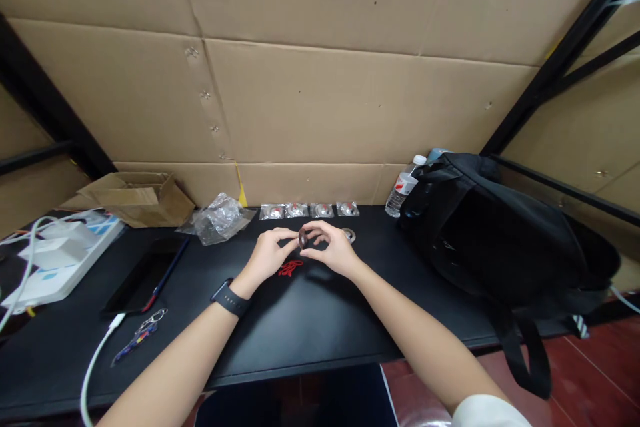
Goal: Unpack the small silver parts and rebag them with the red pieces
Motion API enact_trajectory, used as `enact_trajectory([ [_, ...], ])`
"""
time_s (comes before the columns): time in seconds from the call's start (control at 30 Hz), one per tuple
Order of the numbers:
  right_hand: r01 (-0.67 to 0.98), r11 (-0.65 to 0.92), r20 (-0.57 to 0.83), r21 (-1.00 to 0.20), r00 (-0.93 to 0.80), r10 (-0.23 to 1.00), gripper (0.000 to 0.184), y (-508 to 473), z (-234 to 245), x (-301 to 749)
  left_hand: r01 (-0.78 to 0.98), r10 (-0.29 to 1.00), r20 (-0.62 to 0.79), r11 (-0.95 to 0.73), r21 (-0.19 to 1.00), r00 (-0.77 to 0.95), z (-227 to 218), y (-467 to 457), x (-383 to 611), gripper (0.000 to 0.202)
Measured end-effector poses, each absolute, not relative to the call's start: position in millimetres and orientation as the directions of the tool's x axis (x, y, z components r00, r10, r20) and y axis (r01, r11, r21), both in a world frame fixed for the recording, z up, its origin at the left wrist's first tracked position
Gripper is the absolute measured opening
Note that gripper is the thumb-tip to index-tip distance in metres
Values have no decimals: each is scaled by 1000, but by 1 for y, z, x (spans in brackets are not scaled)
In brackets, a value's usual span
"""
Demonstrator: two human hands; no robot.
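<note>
Above the black table, a small dark brown ring-shaped disc [303,239] stands on edge between my two hands. My left hand [270,255], wearing a dark watch [231,297], pinches it from the left with thumb and fingers. From the right, the thumb and forefinger of my right hand [334,250] close on its rim, the other fingers loosely curled. Just below my hands lies a bundle of red cord [291,268]. A pale flat ring [351,235] shows partly behind my right hand. Beyond my hands, several small clear packets [322,210] sit in a row.
A black bag [480,233] fills the right side, beside a water bottle [403,187]. Crumpled plastic [220,219] and an open cardboard box [140,199] are back left. Nearer are a power strip [65,270], a dark tablet [143,277], a pen and a keychain [140,337].
</note>
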State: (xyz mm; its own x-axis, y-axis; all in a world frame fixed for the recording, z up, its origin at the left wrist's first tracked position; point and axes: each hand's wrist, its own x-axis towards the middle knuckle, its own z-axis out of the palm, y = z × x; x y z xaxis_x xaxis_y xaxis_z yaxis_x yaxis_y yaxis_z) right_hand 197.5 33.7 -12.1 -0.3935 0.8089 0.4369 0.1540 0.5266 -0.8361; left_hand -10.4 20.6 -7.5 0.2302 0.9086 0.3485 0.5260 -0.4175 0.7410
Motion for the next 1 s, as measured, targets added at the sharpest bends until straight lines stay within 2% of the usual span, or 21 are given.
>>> enact_trajectory([
  [0.13, 165, 534, 441, -829, -394, 806, 56, 32, -12, 196, 591, 917, 322, -397, 702, 234, -6, 18, -8, 23],
  [0.3, 183, 553, 451, -813, -402, 797, 54, 30, -9, 197, 725, 913, 318, -397, 562, 254, 1, 12, -5, 21],
  [0.5, 183, 556, 466, -811, -374, 802, 34, 27, -7, 196, 785, 863, 446, -440, 436, 236, 0, 8, -2, 19],
  [0.6, 161, 491, 414, -856, -357, 838, 36, 27, -11, 192, 808, 827, 518, -452, 378, 220, -3, 7, -1, 17],
  [0.7, 140, 412, 343, -901, -353, 871, 36, 26, -13, 191, 820, 818, 537, -443, 363, 204, -5, 7, 0, 16],
  [0.77, 142, 394, 318, -908, -375, 871, 30, 26, -12, 192, 824, 820, 541, -432, 367, 189, -6, 7, 0, 16],
  [1.0, 281, 587, 450, -759, -426, 785, 16, 28, -4, 200, 810, 806, 564, -447, 379, 181, -6, 8, -1, 13],
])
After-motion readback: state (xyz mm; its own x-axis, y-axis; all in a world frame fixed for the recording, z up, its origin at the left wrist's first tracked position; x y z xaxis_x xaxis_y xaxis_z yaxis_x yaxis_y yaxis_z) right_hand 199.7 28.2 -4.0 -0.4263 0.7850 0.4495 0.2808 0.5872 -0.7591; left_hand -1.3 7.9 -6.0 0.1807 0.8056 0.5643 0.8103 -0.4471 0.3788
